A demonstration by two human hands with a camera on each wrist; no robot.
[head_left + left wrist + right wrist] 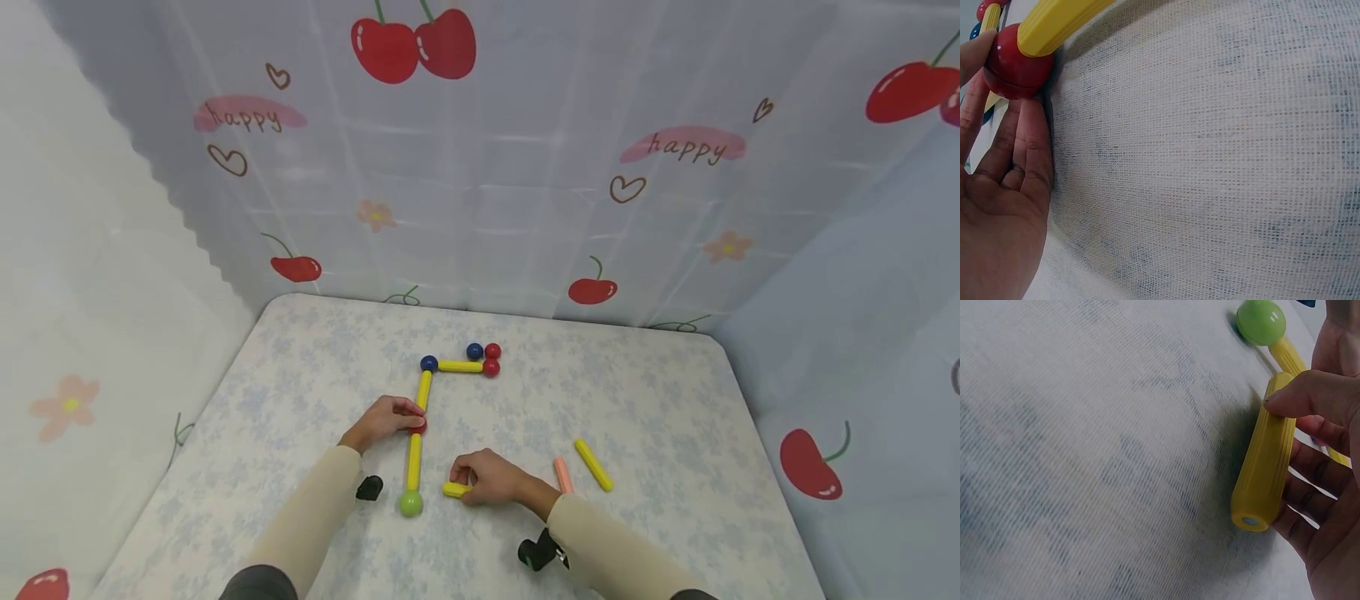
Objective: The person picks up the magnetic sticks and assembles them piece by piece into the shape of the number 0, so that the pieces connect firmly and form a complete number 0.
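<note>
My left hand pinches a red ball between thumb and fingers, midway along a line of yellow rods. One yellow rod runs from that ball to a green ball at the near end. The other rod leads away to a blue ball, where a further yellow rod turns right to a red ball. To the right of this chain, my right hand holds a loose yellow rod between thumb and fingers; its near end shows a small metallic disc.
A loose blue ball and a red ball sit behind the far rod. Right of my right hand lie a pink rod, partly behind the sleeve, and a yellow rod. A printed curtain hangs behind the table.
</note>
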